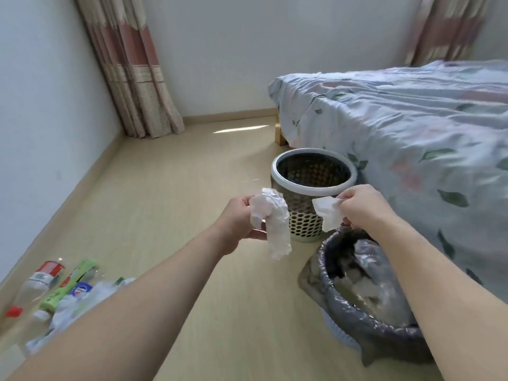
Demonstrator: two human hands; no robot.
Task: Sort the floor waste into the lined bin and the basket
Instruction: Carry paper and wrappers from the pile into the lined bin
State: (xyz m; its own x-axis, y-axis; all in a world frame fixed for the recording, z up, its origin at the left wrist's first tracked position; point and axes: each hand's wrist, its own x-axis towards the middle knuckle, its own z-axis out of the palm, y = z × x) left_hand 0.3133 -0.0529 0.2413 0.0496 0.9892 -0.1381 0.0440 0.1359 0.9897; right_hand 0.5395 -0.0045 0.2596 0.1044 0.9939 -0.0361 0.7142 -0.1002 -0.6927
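My left hand (pixel 239 218) grips a crumpled white paper (pixel 272 224) that hangs down over the floor, left of both containers. My right hand (pixel 362 204) pinches a smaller white paper scrap (pixel 328 213) just above the far rim of the lined bin (pixel 349 312), which has a dark plastic liner and pale waste inside. The perforated basket (pixel 308 221) with a pale rim stands behind my hands, beside the bed. A heap of floor waste (pixel 63 295) lies at lower left: plastic bottles, a green tube and white paper.
A bed (pixel 412 138) with a floral cover fills the right side, right against the basket and bin. Its wooden leg (pixel 281 134) shows near the far corner. A curtain (pixel 132 72) hangs in the left corner. Bare wooden floor (pixel 170 188) stretches ahead.
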